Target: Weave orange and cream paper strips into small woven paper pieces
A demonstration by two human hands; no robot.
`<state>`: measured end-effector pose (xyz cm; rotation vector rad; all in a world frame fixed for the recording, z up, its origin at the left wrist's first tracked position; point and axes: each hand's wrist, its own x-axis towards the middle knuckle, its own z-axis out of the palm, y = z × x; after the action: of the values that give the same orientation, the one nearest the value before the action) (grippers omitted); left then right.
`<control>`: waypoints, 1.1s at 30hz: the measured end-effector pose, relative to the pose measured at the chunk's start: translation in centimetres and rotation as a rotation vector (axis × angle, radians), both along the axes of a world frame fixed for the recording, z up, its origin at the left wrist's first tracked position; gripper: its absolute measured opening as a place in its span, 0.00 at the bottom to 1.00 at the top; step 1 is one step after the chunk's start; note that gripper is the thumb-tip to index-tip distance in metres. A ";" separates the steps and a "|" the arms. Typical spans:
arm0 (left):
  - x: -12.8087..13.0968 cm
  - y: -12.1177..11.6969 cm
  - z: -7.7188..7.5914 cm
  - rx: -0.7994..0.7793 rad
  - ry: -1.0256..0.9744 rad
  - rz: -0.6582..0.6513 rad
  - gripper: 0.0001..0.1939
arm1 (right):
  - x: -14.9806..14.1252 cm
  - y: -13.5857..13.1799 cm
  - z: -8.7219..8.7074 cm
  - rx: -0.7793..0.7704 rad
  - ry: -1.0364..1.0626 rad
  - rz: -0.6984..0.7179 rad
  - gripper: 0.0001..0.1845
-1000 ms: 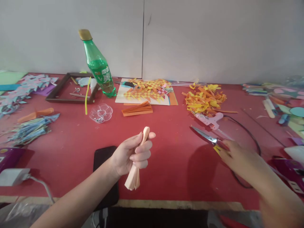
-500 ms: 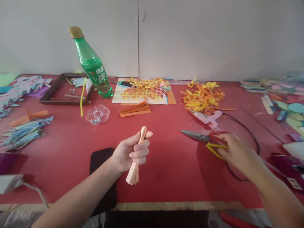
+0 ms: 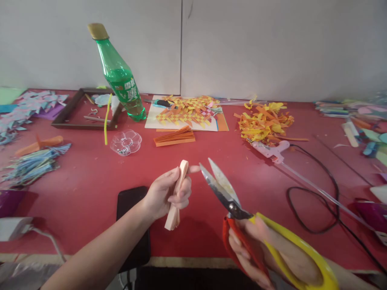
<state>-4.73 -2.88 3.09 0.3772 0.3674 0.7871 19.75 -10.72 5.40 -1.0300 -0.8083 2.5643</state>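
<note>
My left hand (image 3: 172,191) is closed around a folded bundle of pale peach paper strips (image 3: 173,217), its looped end poking out above the thumb and the loose ends below. The left index finger stretches out to the right. In my right hand (image 3: 250,245) is a pair of scissors (image 3: 225,191) with one red and one yellow handle. Their blades are parted and point up and left, the tips close to the left index finger but not on the paper strips.
Behind my hands lie orange paper strips (image 3: 174,137), woven yellow-orange paper (image 3: 187,117) and a heap of paper curls (image 3: 266,123). A pink glue gun (image 3: 270,151) trails its cord on the right. A green bottle (image 3: 122,82) stands by a dark frame (image 3: 65,108); a black phone (image 3: 133,201) lies under my left forearm.
My right hand has lifted the scissors off the table and brought them left, close to my left hand, with the blades now spread. The left hand still grips the paper strips.
</note>
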 end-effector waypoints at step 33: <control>0.1 -0.3 -0.1 0.069 0.044 -0.020 0.14 | -0.9 -0.3 -0.4 -0.010 -0.029 -0.023 0.33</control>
<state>-4.65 -3.20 2.94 0.4623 0.3778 0.7741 18.82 -11.02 4.97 -1.0760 -0.7870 2.5422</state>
